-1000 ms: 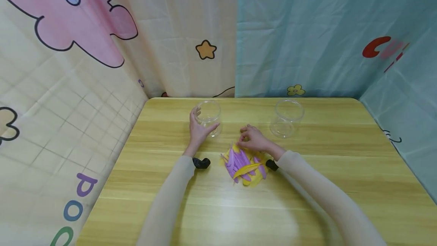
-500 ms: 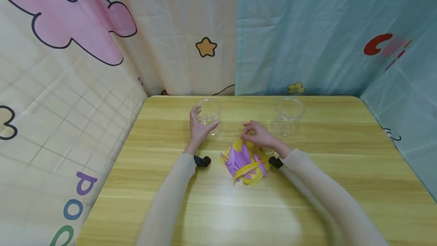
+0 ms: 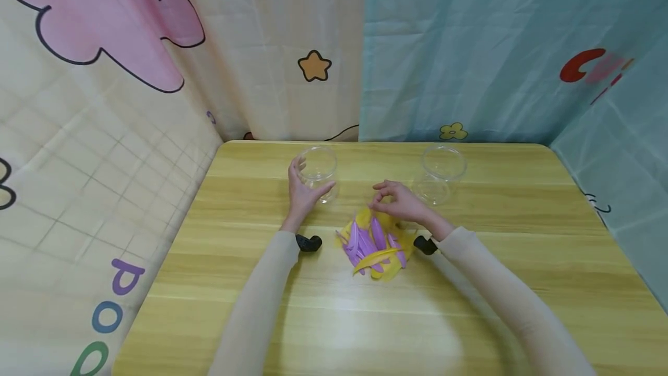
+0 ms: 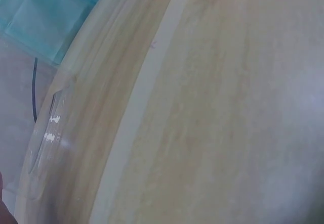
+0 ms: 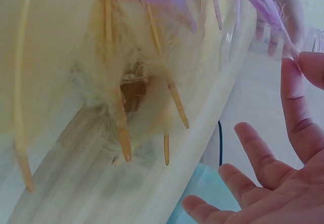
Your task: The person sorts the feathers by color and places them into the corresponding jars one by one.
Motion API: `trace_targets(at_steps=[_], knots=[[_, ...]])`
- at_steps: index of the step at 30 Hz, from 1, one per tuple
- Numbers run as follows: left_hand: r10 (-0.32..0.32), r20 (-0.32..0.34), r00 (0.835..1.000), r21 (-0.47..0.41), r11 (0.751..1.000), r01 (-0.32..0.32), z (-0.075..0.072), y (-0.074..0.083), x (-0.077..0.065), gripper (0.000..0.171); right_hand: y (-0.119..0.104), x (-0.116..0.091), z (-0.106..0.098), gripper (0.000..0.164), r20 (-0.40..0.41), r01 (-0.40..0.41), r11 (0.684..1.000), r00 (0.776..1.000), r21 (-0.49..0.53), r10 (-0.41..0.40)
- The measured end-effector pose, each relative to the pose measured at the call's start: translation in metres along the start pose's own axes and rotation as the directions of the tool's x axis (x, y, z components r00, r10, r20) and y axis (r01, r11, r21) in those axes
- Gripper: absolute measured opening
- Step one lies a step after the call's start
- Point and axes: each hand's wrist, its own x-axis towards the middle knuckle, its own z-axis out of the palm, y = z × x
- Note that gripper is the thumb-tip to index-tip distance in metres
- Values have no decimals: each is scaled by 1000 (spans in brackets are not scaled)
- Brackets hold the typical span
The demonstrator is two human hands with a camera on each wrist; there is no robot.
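Note:
My left hand [image 3: 302, 195] is curled round the side of a clear cup [image 3: 325, 177] at the back left of the table, with the thumb along its near side. In the left wrist view only a slice of the cup's wall [image 4: 48, 133] shows. My right hand [image 3: 406, 203] is over the far edge of a pile of purple and yellow feathers [image 3: 369, 243]. Its thumb and forefinger pinch the quill tip of a purple feather [image 5: 271, 11], while the other fingers [image 5: 260, 150] spread apart. Yellow feathers with pale quills [image 5: 121, 128] fill much of the right wrist view.
A second clear cup [image 3: 437, 181] stands at the back right, beyond my right hand. The wooden table [image 3: 334, 329] ends at the back against a printed curtain [image 3: 292, 103]. Black wrist straps [image 3: 309, 243] show at both cuffs.
My right hand has moved slightly right and back, drawing the purple feather along the top of the pile. The left hand stays at its cup. The head view has tilted down a little.

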Motion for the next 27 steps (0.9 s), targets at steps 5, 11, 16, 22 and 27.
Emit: trace_targets(at_steps=[5, 11, 16, 22, 27], knots=[[-4, 4, 1000, 1, 1000, 4, -1, 0, 2, 108, -1, 0, 1, 13, 8, -44, 998, 999, 43, 43], [-6, 8, 1000, -6, 1000, 6, -1, -1, 2, 107, 0, -1, 3, 14, 24, -40, 996, 999, 81, 38], [-5, 14, 1000, -20, 1000, 5, 0, 0, 1, 107, 1, -2, 4, 15, 50, -61, 994, 997, 93, 56], [2, 21, 1000, -35, 999, -1, -1, -1, 1, 106, -5, -3, 2, 20, 99, -110, 990, 990, 83, 101], [10, 20, 1000, -43, 999, -9, -2, -3, 2, 105, -10, -3, -4, 21, 87, -114, 988, 991, 100, 106]])
